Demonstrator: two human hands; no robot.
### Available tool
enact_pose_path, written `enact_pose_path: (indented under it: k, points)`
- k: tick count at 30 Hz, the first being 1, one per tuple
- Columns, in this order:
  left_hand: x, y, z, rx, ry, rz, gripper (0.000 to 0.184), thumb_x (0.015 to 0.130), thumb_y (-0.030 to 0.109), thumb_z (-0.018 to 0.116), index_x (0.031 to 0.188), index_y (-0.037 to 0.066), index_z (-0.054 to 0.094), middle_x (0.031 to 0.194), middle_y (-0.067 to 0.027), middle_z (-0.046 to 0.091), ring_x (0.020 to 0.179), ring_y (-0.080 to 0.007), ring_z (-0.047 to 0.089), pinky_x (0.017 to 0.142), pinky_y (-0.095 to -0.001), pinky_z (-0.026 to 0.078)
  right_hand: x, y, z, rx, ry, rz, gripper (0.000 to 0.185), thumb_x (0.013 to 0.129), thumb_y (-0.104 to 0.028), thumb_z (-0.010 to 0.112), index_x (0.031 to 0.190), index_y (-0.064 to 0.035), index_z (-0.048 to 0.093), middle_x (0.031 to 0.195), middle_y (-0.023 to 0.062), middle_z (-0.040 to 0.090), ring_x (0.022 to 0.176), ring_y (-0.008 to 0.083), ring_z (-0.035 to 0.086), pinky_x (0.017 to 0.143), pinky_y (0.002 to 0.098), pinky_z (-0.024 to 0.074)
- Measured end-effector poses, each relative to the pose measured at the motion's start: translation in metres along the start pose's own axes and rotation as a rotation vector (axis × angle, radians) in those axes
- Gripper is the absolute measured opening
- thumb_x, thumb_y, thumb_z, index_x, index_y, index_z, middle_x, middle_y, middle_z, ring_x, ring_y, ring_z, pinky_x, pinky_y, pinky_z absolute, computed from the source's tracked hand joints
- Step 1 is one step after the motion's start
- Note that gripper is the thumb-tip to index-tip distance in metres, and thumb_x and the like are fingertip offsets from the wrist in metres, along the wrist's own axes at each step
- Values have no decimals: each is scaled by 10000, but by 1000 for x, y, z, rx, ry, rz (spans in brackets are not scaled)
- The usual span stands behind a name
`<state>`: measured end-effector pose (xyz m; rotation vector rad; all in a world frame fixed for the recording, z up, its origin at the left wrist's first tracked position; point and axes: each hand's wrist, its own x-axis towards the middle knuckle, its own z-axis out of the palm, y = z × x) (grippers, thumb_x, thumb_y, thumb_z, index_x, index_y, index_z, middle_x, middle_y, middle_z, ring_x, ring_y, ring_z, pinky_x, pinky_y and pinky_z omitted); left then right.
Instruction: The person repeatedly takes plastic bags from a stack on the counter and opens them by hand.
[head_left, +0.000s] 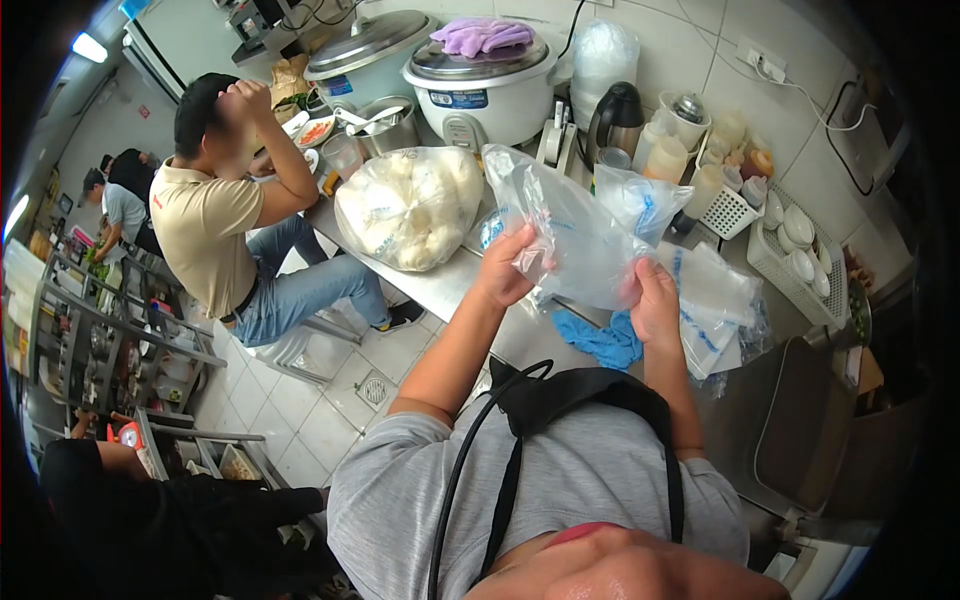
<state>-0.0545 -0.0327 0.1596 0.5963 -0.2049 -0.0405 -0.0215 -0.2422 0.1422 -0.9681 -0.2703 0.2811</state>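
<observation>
A clear plastic bag is stretched between my two hands above the steel counter. My left hand pinches its left side and my right hand pinches its lower right corner. To the left, a large tied plastic bag of round white pieces sits on the counter. Just below the held bag lies a blue cloth. Flat plastic packets lie to the right of my right hand. Another clear bag with blue print stands behind the held one.
Two large rice cookers stand at the back, one with a purple cloth. Bottles and a white basket of bowls are at the right. A seated person is at the counter's left; others are farther off.
</observation>
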Motion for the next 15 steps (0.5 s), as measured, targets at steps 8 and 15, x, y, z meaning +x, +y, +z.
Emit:
enact_pose_path:
  k: [8,15]
  points:
    - [-3,12,8,-18,177,51,259,787,188,514,1008,58,479,825,-61,560,676,-175,546,611,-299,437,-5,1,1,-239,55,-2,164,820,-179,507,873,-32,558,758,-2,535,644,68,459,603,186,368]
    - [-12,17,18,-198,-187,10,472,767,342,537,1117,38,443,880,-68,561,733,-202,570,653,-355,459,15,11,24,-287,1,-147,232,842,-181,438,906,21,533,857,101,546,805,168,530,720,276,424]
